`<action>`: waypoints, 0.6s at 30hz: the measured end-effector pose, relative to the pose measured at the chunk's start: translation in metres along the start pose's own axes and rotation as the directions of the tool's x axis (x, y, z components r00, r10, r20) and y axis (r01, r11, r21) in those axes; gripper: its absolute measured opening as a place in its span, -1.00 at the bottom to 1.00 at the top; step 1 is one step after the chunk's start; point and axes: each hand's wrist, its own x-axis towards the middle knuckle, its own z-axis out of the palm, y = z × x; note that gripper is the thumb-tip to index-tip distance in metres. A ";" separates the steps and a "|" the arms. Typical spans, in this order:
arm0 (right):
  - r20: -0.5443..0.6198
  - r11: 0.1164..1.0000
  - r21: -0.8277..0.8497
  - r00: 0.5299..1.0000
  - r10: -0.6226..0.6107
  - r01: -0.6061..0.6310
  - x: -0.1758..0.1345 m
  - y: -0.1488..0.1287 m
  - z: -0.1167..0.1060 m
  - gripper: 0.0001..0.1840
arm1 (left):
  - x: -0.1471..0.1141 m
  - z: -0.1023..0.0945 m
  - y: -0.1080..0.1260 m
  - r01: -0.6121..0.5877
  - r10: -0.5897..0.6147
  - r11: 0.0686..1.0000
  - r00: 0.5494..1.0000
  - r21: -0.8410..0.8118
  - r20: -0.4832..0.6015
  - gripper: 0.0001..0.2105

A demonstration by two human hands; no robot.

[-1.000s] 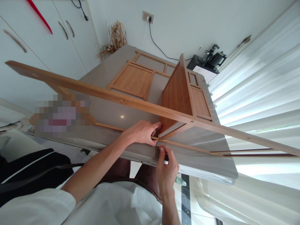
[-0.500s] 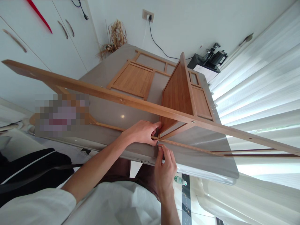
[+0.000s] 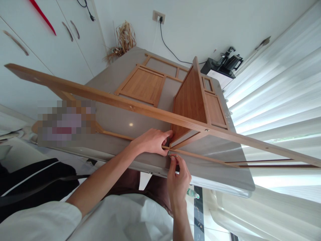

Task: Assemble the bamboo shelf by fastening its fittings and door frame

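A wooden frame [image 3: 150,108] stands on edge along the near side of the table, with an upright wooden panel [image 3: 189,95] meeting it at a right angle. My left hand [image 3: 152,141] is closed around the lower rail where the panel's bottom corner joins it. Between thumb and fingertips, my right hand [image 3: 179,172] pinches a small metal hex key [image 3: 173,155]. The key's short end reaches the outer side of the lower rail, close to my left fingertips. Whatever screw head it meets is too small to make out.
The grey table [image 3: 120,117] carries further flat wooden panels [image 3: 142,85] behind the frame. A black kettle [image 3: 234,62] stands on a small unit at the far right. Dried stalks [image 3: 125,35] are at the back left. Below the table edge lies a bottle [image 3: 193,193].
My right hand has shifted slightly to the right, swinging the hex key's long end rightward. My left hand and the wooden frame stay in place.
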 end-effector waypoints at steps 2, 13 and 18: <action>0.002 1.000 0.005 1.000 0.022 -0.023 -0.001 0.001 0.000 -0.75 | 0.000 -0.001 0.001 0.003 -0.003 1.000 1.000 0.004 0.006 -0.63; 0.007 0.997 -0.025 0.997 -0.077 0.077 -0.001 0.001 -0.002 -0.78 | 0.000 0.001 -0.001 -0.012 0.012 1.000 1.000 -0.002 -0.008 -0.65; 0.011 0.987 -0.068 0.990 -0.142 0.142 -0.001 -0.001 0.000 -0.77 | 0.000 -0.001 -0.001 -0.008 0.008 1.000 1.000 0.001 0.008 -0.64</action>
